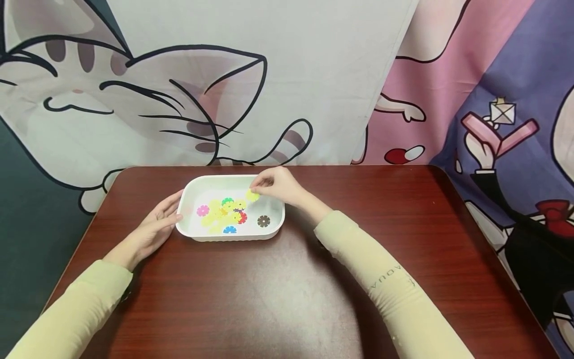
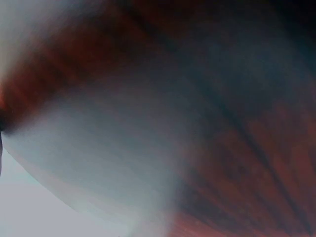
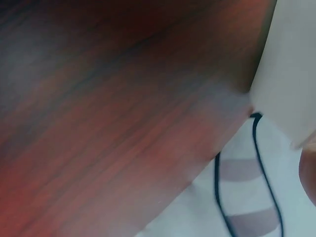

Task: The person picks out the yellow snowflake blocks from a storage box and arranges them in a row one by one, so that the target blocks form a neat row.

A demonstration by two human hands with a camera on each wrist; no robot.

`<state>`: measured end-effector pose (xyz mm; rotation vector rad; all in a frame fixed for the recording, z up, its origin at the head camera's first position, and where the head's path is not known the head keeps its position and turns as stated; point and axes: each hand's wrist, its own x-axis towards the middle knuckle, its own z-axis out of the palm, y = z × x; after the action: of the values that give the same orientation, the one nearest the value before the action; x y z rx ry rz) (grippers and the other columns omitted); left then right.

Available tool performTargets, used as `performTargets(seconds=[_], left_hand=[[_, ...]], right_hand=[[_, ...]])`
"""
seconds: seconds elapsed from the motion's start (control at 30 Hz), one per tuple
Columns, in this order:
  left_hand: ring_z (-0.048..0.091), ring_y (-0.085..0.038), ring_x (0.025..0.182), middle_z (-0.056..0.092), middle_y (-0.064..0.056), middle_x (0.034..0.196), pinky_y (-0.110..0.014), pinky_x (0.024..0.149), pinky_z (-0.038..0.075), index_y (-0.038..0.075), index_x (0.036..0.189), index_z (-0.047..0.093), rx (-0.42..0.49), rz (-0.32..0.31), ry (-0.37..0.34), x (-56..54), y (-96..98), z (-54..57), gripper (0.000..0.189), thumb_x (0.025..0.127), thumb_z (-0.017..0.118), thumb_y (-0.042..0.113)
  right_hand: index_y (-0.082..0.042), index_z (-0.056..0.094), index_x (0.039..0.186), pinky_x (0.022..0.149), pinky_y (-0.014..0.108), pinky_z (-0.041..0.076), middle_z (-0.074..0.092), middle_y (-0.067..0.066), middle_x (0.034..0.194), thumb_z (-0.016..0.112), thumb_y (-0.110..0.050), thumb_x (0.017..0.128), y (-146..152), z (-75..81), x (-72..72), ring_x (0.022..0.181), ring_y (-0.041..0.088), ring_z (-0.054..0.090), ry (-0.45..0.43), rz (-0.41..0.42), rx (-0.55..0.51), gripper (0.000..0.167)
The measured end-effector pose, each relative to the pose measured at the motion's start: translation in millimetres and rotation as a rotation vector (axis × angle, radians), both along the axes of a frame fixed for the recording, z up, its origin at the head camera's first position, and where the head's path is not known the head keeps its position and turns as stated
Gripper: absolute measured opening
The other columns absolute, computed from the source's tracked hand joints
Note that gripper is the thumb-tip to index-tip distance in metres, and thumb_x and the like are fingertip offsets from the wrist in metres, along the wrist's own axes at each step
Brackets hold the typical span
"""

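A white plastic tray (image 1: 233, 239) holds several notched, flower-shaped plastic discs, mostly yellow. Pink (image 1: 203, 210), green (image 1: 227, 203), red (image 1: 242, 217), blue (image 1: 229, 230) and dark brown (image 1: 263, 221) ones lie among them. My left hand (image 1: 157, 228) holds the tray's left end, thumb at the rim and fingers along the outer side. Over the tray's far right corner, my right hand (image 1: 279, 187) pinches a yellow disc (image 1: 253, 195) between thumb and fingertips. Part of a finger (image 3: 308, 173) shows at the right edge of the right wrist view, by the tray wall (image 3: 289, 64).
The tray stands near the far edge of a dark red-brown wooden table (image 1: 269, 299). Right behind that edge hangs a white cloth with a cartoon cat (image 1: 166, 99). A pink and purple printed cloth (image 1: 430, 89) hangs at the right. The left wrist view is mostly blurred.
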<state>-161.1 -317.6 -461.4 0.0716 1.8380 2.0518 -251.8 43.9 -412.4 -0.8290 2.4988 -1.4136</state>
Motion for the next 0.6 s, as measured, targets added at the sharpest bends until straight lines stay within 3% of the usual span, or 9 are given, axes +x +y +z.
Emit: performTargets(seconds=[0.2,0.47,0.6], left_hand=[[0.027,-0.002,0.154,0.0,-0.01,0.18,-0.008,0.109,0.041,0.02,0.171,0.015,-0.011,-0.001,0.009,-0.4,0.4,-0.9,0.076,0.109,0.056,0.008],[0.027,-0.001,0.154,-0.001,-0.01,0.18,-0.007,0.109,0.041,0.018,0.171,0.014,0.005,-0.001,0.01,-0.8,0.3,-1.7,0.076,0.109,0.055,0.007],[0.024,-0.004,0.157,-0.002,-0.009,0.18,-0.008,0.112,0.04,0.019,0.171,0.013,0.011,0.005,0.004,-0.1,1.1,-0.3,0.077,0.109,0.056,0.006]], right_hand=[[-0.003,0.082,0.101,0.068,0.02,0.055,0.08,0.011,0.092,0.081,-0.012,0.094,32,-1.0,-4.4,0.073,0.009,0.069,-0.08,-0.089,-0.08,0.011],[0.003,0.08,0.102,0.079,0.041,0.065,0.079,0.006,0.087,0.078,-0.007,0.095,73,-11.3,-5.9,0.074,0.011,0.071,-0.153,-0.117,-0.146,0.012],[0.003,0.081,0.1,0.075,0.036,0.064,0.078,0.002,0.084,0.078,-0.007,0.095,90,-20.3,-6.1,0.073,0.013,0.071,-0.157,-0.113,-0.112,0.011]])
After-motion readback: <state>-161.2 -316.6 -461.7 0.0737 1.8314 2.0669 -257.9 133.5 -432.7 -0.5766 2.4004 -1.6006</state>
